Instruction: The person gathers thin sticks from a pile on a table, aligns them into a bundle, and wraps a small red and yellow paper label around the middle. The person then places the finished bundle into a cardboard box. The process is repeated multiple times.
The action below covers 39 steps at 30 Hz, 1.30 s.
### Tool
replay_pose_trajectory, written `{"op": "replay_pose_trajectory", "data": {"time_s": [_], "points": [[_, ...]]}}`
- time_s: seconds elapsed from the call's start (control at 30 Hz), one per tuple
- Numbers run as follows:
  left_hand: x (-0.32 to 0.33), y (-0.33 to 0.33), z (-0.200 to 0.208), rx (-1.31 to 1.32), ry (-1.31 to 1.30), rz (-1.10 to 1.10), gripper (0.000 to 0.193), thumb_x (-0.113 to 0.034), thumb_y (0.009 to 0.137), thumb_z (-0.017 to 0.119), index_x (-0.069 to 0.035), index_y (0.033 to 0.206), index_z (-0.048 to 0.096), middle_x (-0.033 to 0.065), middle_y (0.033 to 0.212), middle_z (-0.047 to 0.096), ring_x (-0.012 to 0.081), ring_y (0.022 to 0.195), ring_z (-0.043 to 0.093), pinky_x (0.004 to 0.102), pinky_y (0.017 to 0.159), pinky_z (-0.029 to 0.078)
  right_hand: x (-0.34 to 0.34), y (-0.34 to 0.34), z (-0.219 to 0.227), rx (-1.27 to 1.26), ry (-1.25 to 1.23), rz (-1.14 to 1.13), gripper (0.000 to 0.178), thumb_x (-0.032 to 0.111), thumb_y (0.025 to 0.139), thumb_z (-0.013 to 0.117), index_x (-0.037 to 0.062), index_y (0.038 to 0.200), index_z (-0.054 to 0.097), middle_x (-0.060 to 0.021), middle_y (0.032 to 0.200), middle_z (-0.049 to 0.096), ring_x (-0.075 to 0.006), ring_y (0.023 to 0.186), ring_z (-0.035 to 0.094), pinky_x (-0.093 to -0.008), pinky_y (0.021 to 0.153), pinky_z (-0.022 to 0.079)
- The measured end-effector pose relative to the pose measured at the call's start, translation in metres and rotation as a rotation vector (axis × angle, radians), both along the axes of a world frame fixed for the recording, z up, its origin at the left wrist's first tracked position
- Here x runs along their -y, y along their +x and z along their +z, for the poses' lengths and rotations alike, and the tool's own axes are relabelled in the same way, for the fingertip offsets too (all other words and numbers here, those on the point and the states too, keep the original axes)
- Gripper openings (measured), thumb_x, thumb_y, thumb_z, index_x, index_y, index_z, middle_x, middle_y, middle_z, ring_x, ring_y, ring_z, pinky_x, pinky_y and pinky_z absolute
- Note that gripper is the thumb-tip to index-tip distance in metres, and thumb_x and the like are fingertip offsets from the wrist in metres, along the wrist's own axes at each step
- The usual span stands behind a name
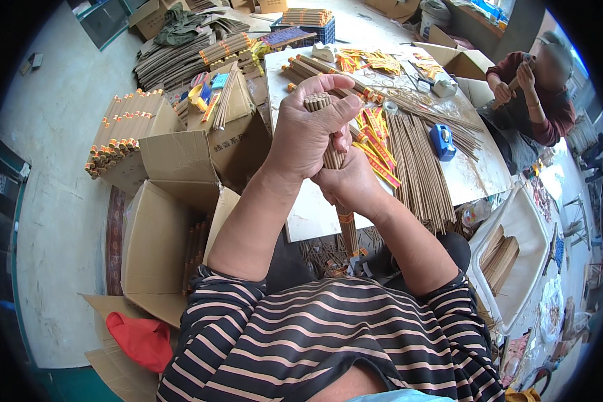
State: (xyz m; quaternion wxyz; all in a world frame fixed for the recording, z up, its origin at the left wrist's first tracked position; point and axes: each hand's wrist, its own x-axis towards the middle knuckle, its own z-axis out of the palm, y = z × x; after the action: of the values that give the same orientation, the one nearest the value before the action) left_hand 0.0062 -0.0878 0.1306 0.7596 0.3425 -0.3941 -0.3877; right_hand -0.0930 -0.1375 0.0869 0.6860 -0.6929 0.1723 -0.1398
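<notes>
Both my hands are closed around a bundle of incense sticks (pixel 333 158), held upright over the near edge of the white table (pixel 305 213). My left hand (pixel 308 127) wraps the upper part, and the round stick ends show between thumb and fingers. Below it, my right hand (pixel 358 181) grips the middle. The bundle's lower part runs down past the table edge and bears a yellow and red band. Beside my right hand lie red and yellow paper labels (pixel 380 154) and a spread of loose incense sticks (pixel 419 175). A blue tape dispenser (pixel 442 142) stands right of them.
An open cardboard box (pixel 144 248) stands at my left, with banded bundles (pixel 124 127) stacked beyond it. A white tub (pixel 526 258) holding sticks is at my right. Across the table, a person (pixel 532 100) holds something stick-like. A blue crate (pixel 321 32) stands at the back.
</notes>
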Motion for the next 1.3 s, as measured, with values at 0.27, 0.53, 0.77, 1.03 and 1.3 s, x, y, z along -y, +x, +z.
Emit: {"op": "replay_pose_trajectory", "data": {"time_s": [0.27, 0.53, 0.77, 1.03, 1.3], "points": [[-0.013, -0.016, 0.033, 0.297, -0.078, 0.212, 0.042, -0.008, 0.080, 0.069, 0.003, 0.115, 0.048, -0.0024, 0.058, 0.050, 0.0033, 0.045, 0.044, 0.0187, 0.044, 0.039, -0.004, -0.004, 0.005, 0.146, -0.241, -0.048, 0.026, 0.012, 0.077, 0.065, 0.0017, 0.098, 0.054, -0.0063, 0.081, 0.061, -0.0142, 0.075, 0.058, -0.0273, 0.069, 0.047], [0.006, -0.002, -0.022, 0.215, -0.033, 0.128, 0.067, -0.015, 0.077, 0.074, 0.002, 0.128, 0.034, -0.0011, 0.065, 0.053, 0.0044, 0.054, 0.050, 0.0191, 0.051, 0.043, 0.021, 0.008, -0.037, 0.080, -0.197, -0.026, 0.023, 0.011, 0.078, 0.065, 0.0007, 0.097, 0.056, -0.0064, 0.084, 0.062, -0.0104, 0.080, 0.056, -0.0266, 0.072, 0.047], [0.002, -0.011, -0.026, 0.132, 0.023, 0.063, 0.023, -0.017, 0.079, 0.072, -0.005, 0.077, 0.053, -0.0006, 0.060, 0.052, 0.0066, 0.052, 0.050, 0.0204, 0.047, 0.042, 0.019, 0.013, -0.051, 0.257, -0.092, -0.088, 0.031, 0.008, 0.076, 0.069, 0.0017, 0.102, 0.054, -0.0021, 0.090, 0.061, -0.0080, 0.086, 0.054, -0.0244, 0.075, 0.046], [-0.029, -0.037, 0.013, 0.780, 0.074, 0.326, 0.027, -0.024, 0.081, 0.070, 0.000, 0.085, 0.057, 0.0036, 0.066, 0.057, 0.0075, 0.061, 0.050, 0.0243, 0.056, 0.045, -0.002, -0.017, -0.010, 0.202, -0.042, 0.180, 0.055, 0.007, 0.074, 0.068, 0.0004, 0.121, 0.041, -0.0107, 0.100, 0.056, -0.0149, 0.088, 0.058, -0.0284, 0.071, 0.049], [-0.056, -0.044, -0.009, 0.767, 0.494, 0.078, 0.033, -0.026, 0.080, 0.068, 0.003, 0.091, 0.058, 0.0116, 0.077, 0.063, 0.0124, 0.071, 0.058, 0.0291, 0.066, 0.047, 0.005, -0.082, 0.013, 0.475, -0.515, -0.210, 0.058, 0.037, 0.078, 0.068, 0.0042, 0.121, 0.048, -0.0094, 0.100, 0.056, -0.0166, 0.086, 0.056, -0.0296, 0.073, 0.047]]}}
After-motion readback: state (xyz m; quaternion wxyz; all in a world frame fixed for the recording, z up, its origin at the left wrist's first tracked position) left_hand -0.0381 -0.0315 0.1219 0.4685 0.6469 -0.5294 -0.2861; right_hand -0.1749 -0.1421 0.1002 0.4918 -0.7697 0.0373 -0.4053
